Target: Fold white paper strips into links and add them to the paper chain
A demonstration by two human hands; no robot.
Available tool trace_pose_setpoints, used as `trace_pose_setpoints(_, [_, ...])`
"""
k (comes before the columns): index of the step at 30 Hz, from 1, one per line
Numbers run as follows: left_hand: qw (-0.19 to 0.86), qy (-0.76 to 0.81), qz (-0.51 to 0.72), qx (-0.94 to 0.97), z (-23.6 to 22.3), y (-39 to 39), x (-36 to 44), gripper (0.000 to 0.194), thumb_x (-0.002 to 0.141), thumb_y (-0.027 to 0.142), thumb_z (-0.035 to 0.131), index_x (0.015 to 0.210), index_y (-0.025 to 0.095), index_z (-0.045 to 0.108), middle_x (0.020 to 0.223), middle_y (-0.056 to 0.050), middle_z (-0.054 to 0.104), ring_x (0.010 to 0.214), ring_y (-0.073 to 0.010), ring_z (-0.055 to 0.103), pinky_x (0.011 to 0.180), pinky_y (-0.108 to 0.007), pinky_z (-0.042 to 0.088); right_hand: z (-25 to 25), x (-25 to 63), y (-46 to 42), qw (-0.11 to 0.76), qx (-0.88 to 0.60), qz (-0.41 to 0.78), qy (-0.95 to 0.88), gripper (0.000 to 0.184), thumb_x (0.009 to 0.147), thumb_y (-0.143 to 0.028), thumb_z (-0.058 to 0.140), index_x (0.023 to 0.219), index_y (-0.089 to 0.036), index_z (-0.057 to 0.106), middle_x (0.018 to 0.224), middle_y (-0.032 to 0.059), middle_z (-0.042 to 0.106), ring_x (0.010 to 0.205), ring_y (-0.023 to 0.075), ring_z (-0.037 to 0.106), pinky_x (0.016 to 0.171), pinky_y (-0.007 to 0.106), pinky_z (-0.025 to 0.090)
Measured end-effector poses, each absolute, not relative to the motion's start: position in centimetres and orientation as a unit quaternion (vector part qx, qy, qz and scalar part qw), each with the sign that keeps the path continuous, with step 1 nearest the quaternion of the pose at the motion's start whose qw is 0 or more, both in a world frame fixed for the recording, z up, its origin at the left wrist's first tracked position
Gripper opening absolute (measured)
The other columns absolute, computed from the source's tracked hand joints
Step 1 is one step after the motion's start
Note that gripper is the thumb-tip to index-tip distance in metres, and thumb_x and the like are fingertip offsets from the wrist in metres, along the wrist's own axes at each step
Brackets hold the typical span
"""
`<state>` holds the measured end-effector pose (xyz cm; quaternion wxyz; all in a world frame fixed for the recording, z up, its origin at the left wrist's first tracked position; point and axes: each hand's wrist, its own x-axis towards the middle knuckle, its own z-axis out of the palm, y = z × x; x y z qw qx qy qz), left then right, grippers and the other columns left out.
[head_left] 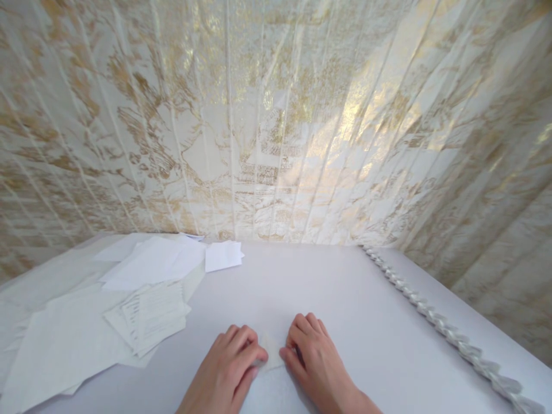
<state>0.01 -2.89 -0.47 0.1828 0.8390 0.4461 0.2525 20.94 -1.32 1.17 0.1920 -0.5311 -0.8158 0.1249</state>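
A small, pale piece of paper point(272, 352) lies on the white table near its front edge, between my two hands. It looks folded, with a pointed top, though its pale colour blends into the table. My left hand point(230, 365) has its fingers curled and its thumb and index finger at the paper's left side. On the right side, my right hand point(317, 362) is closed, its thumb and index finger at the paper's edge. Both hands rest low over the tabletop, and the fingertips partly hide the paper's sides.
Large paper sheets point(77, 333) spread over the left, with a pile of smaller printed pieces point(157, 316) on them. White sheets point(150, 261) and a small stack of paper point(223, 256) lie farther back. A long folded-paper chain point(431, 313) runs along the right. Patterned curtains point(259, 115) border the table point(345, 287).
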Motion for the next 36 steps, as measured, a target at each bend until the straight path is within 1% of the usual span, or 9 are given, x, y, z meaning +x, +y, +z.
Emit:
trace_pose_setpoints(7, [0.217, 0.489, 0.265, 0.803, 0.1, -3.1, 0.8, 0.029, 0.077, 0.002, 0.051, 0.089, 0.025, 0.063, 0.098, -0.001, 0.06, 0.096, -0.0224, 0.053, 0.083, -0.037, 0.042, 1.0, 20.3, -1.5, 0.25, -0.497, 0.15, -0.817, 0.022, 0.077, -0.005, 0.065, 0.085, -0.021, 0.052, 0.09, 0.0017, 0.059, 0.086, 0.022, 0.051, 0.078, 0.035, 0.041])
trace_pose_setpoints(12, [0.235, 0.492, 0.274, 0.792, 0.2, -3.0, 0.7, 0.022, 0.081, 0.007, 0.053, 0.088, 0.025, 0.062, 0.099, 0.0, 0.061, 0.097, -0.0227, 0.052, 0.083, -0.036, 0.043, 1.1, 18.9, -2.0, 0.261, -0.532, 0.181, -0.785, 0.03, 0.07, -0.008, 0.07, 0.092, -0.022, 0.055, 0.097, 0.0034, 0.059, 0.094, 0.0265, 0.052, 0.088, 0.042, 0.039])
trace_pose_setpoints(20, [0.264, 0.474, 0.275, 0.794, -0.3, -3.0, -0.1, 0.03, 0.08, 0.008, 0.05, 0.095, 0.028, 0.066, 0.102, -0.001, 0.061, 0.099, -0.0229, 0.051, 0.087, -0.037, 0.042, 2.4, 20.7, -1.7, 0.224, -0.527, 0.271, -0.774, 0.04, 0.066, 0.0, 0.054, 0.098, -0.023, 0.058, 0.105, 0.0036, 0.059, 0.101, 0.0254, 0.05, 0.092, 0.041, 0.038])
trace_pose_setpoints(25, [0.269, 0.477, 0.278, 0.789, 0.0, -3.0, -0.2, 0.03, 0.08, 0.008, 0.049, 0.094, 0.028, 0.067, 0.102, -0.001, 0.062, 0.099, -0.0226, 0.052, 0.087, -0.036, 0.043, 1.7, 22.6, -1.1, 0.245, -0.511, 0.294, -0.77, 0.043, 0.061, -0.002, 0.044, 0.095, -0.024, 0.059, 0.1, 0.0028, 0.061, 0.1, 0.025, 0.051, 0.092, 0.041, 0.04])
trace_pose_setpoints(29, [0.248, 0.461, 0.289, 0.802, -0.1, -3.1, -0.3, 0.027, 0.087, 0.012, 0.047, 0.096, 0.029, 0.066, 0.102, -0.001, 0.062, 0.098, -0.0216, 0.053, 0.085, -0.035, 0.044, 1.3, 23.5, -0.6, 0.28, -0.506, 0.323, -0.749, 0.046, 0.057, -0.002, 0.04, 0.093, -0.023, 0.059, 0.095, 0.003, 0.061, 0.098, 0.0244, 0.053, 0.09, 0.04, 0.042])
trace_pose_setpoints(31, [0.234, 0.456, 0.281, 0.811, -0.3, -3.0, -0.4, 0.025, 0.085, 0.012, 0.052, 0.097, 0.029, 0.065, 0.103, 0.001, 0.062, 0.098, -0.021, 0.054, 0.085, -0.034, 0.043, 1.3, 23.4, -0.6, 0.312, -0.491, 0.334, -0.742, 0.043, 0.06, -0.001, 0.039, 0.091, -0.023, 0.059, 0.093, 0.0033, 0.06, 0.097, 0.0235, 0.055, 0.089, 0.038, 0.043])
trace_pose_setpoints(33, [0.211, 0.458, 0.255, 0.825, -0.5, -2.8, -0.3, 0.026, 0.077, 0.011, 0.064, 0.096, 0.029, 0.065, 0.104, 0.002, 0.063, 0.099, -0.0213, 0.054, 0.085, -0.033, 0.043, 1.2, 22.9, -0.8, 0.329, -0.453, 0.336, -0.757, 0.037, 0.066, -0.001, 0.042, 0.091, -0.022, 0.06, 0.096, 0.0036, 0.059, 0.098, 0.0228, 0.055, 0.088, 0.037, 0.044])
trace_pose_setpoints(35, [0.172, 0.459, 0.227, 0.841, -0.7, -2.6, -0.2, 0.028, 0.072, 0.012, 0.071, 0.093, 0.029, 0.064, 0.104, 0.004, 0.064, 0.098, -0.0217, 0.056, 0.084, -0.032, 0.043, 0.9, 22.2, -1.0, 0.32, -0.412, 0.321, -0.79, 0.033, 0.07, -0.002, 0.049, 0.093, -0.023, 0.061, 0.102, 0.0039, 0.059, 0.099, 0.023, 0.055, 0.09, 0.037, 0.043])
trace_pose_setpoints(36, [0.15, 0.46, 0.218, 0.848, -0.7, -2.6, -0.2, 0.025, 0.075, 0.014, 0.072, 0.093, 0.028, 0.063, 0.104, 0.004, 0.064, 0.097, -0.0218, 0.056, 0.082, -0.033, 0.042, 0.8, 21.8, -1.1, 0.309, -0.398, 0.307, -0.807, 0.032, 0.069, -0.002, 0.054, 0.094, -0.023, 0.062, 0.103, 0.0042, 0.06, 0.099, 0.0235, 0.056, 0.09, 0.037, 0.043])
